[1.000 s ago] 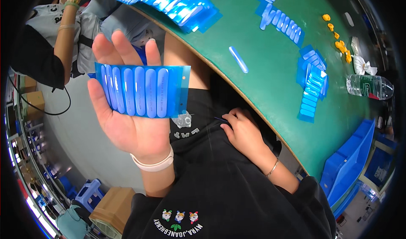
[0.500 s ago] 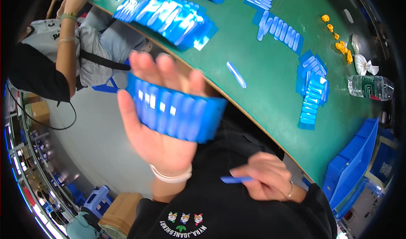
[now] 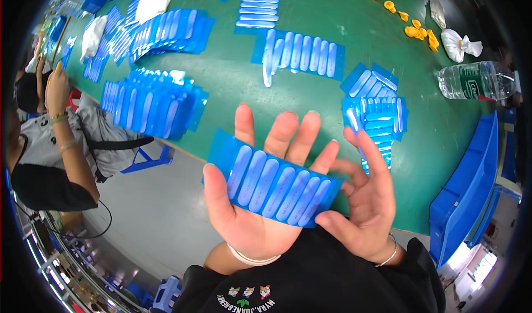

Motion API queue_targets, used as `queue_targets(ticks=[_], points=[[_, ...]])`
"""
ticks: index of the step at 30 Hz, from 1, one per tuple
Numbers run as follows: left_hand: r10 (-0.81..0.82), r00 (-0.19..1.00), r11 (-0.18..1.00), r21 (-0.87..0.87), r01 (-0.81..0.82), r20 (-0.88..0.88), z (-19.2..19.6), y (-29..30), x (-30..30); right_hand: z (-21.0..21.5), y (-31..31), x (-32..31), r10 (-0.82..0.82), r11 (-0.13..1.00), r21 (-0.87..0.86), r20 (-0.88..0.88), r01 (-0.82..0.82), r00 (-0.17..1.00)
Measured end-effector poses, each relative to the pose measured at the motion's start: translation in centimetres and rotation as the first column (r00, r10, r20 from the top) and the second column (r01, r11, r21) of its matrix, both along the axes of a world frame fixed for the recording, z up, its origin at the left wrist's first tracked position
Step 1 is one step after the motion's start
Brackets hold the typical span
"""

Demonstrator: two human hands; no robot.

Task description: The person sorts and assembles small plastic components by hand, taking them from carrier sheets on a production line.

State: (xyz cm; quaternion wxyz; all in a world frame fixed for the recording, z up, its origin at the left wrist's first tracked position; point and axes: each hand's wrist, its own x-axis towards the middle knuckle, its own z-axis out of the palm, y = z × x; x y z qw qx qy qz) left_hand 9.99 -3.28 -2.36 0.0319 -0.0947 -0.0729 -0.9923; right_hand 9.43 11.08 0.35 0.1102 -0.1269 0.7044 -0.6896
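My left hand [image 3: 249, 230] is open, palm up with its fingers spread. Across the palm lies a blue film sheet [image 3: 280, 188] carrying a row of several long, round-ended, light blue strips. To its right is my right hand [image 3: 366, 219], its thumb at the sheet's lower right corner. A single strip [image 3: 352, 118] sticks out from between the right hand's raised index and middle fingers; its lower part is partly hidden. Behind those fingers lies a stack of strip sheets [image 3: 379, 125] on the green table [image 3: 221, 85].
More strip sheets [image 3: 302, 52] lie across the table, with a thick pile [image 3: 147, 105] at its left edge. Yellow rubber pieces [image 3: 413, 31], a tied white bag [image 3: 460, 46] and a clear bottle [image 3: 476, 81] stand far right. A blue bin [image 3: 463, 185] is beside the table; a co-worker [image 3: 52, 152] sits left.
My left hand has come right with the sheet, closer to the table. My right hand has risen to the sheet's right side, its fingers spreading from a pinch. The view has shifted.
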Motion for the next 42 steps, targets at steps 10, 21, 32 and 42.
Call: queue_targets(ticks=[10, 21, 32, 42], points=[[-0.081, 0.915, 0.99, -0.074, 0.119, 0.396, 0.3, 0.7, 0.9, -0.8, 2.3, -3.1, -0.2, 0.978, 0.072, 0.067, 0.195, 0.977], [0.042, 0.813, 0.945, -0.287, 0.156, 0.58, 0.3, -0.4, 2.5, -0.9, 2.1, -3.7, -0.254, 0.96, -0.057, 0.247, 0.276, 0.935], [0.19, 0.845, 0.9, -0.432, 0.052, 0.5, 0.3, 0.5, 2.0, -0.9, 4.7, -4.3, -0.442, 0.89, 0.099, -0.056, 0.446, 0.895], [0.134, 0.832, 0.906, -0.408, 0.118, 0.539, 1.2, 1.1, 2.1, 0.5, 3.5, -3.4, -0.398, 0.911, -0.097, 0.052, 0.401, 0.916]])
